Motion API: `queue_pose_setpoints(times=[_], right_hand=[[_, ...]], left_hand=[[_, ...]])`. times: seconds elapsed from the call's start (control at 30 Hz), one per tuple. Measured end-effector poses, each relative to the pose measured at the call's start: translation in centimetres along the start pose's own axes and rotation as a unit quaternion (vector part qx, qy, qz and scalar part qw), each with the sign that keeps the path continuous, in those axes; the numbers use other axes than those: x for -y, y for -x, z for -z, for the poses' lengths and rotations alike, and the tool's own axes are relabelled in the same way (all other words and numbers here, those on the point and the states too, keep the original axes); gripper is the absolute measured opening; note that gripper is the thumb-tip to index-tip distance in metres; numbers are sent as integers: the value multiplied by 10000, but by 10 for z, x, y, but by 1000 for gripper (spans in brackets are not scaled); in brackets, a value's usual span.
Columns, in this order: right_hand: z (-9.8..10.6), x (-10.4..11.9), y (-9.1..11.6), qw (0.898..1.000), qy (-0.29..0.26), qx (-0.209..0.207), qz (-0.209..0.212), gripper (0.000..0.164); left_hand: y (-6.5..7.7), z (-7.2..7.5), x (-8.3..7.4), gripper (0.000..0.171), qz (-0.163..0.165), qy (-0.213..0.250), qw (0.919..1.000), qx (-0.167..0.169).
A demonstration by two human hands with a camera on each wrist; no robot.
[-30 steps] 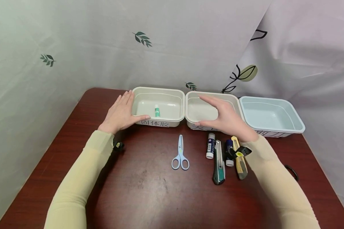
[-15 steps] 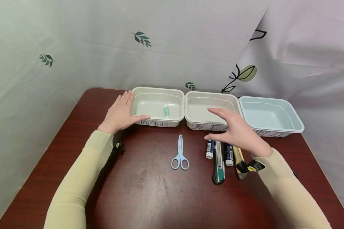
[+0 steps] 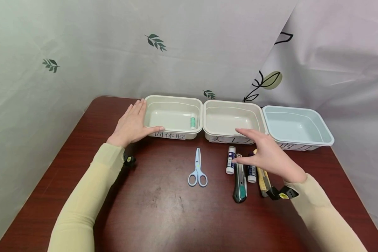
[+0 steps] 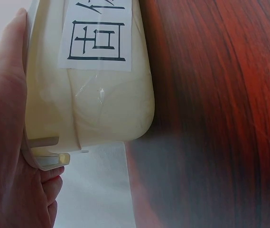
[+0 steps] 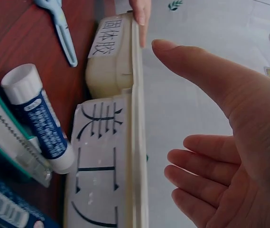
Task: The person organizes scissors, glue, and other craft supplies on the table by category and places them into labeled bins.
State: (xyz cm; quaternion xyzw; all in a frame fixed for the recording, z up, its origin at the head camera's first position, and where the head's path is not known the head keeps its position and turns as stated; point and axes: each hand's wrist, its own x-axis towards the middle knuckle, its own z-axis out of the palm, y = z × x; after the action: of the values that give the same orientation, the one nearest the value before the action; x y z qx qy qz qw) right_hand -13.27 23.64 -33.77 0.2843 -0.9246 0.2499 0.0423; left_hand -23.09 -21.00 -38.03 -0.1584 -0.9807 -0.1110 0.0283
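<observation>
My left hand [image 3: 130, 124] rests on the left end of a cream bin [image 3: 189, 135], thumb along its front rim, fingers straight. Inside that bin, near its right end, lies a small green-and-white glue stick [image 3: 193, 122]. My right hand [image 3: 269, 155] hovers with thumb and fingers spread, holding nothing, in front of the middle cream bin [image 3: 214, 138]. Below it lie a blue-and-white glue stick [image 3: 231, 154], a green-and-black utility knife [image 3: 240, 185], a second blue glue stick [image 3: 252, 174] and a yellow utility knife [image 3: 264, 183], partly hidden by the hand and wrist.
Light blue scissors [image 3: 197, 169] lie left of the knives on the dark red table [image 3: 163, 217]. A pale blue bin [image 3: 299, 122] stands at the right end of the row. Printed labels are on the bins' fronts. A patterned curtain [image 3: 113, 52] hangs behind.
My right hand has drawn back to the right and toward me from over the middle bin. The green glue stick has shifted right inside the left bin. My left hand has stayed put.
</observation>
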Motion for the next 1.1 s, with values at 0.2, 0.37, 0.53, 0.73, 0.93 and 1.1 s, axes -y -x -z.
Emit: queue_pose_setpoints(times=[0.2,0.37,0.53,0.73,0.93,1.1], right_hand=[[-10,-7,5,9998,17,133,-157,97],[-16,-9,8,9997,138,76,-161,97],[-19,-8,12,9998,150,10,-104,96],[-24,-7,16,9999,148,-28,43,95],[-31,-10,16,9998,115,121,-100,93],[-38,-14,13,9987,181,333,-334,97]], left_hand=[[0,-1,0,126,3,22,10000,1],[0,-2,1,127,10,26,10000,1],[0,-2,1,127,17,30,10000,5],[-1,-2,2,127,-3,7,10000,-37],[-1,-1,2,127,1,34,10000,-31],[-1,-2,2,127,8,18,10000,-12]])
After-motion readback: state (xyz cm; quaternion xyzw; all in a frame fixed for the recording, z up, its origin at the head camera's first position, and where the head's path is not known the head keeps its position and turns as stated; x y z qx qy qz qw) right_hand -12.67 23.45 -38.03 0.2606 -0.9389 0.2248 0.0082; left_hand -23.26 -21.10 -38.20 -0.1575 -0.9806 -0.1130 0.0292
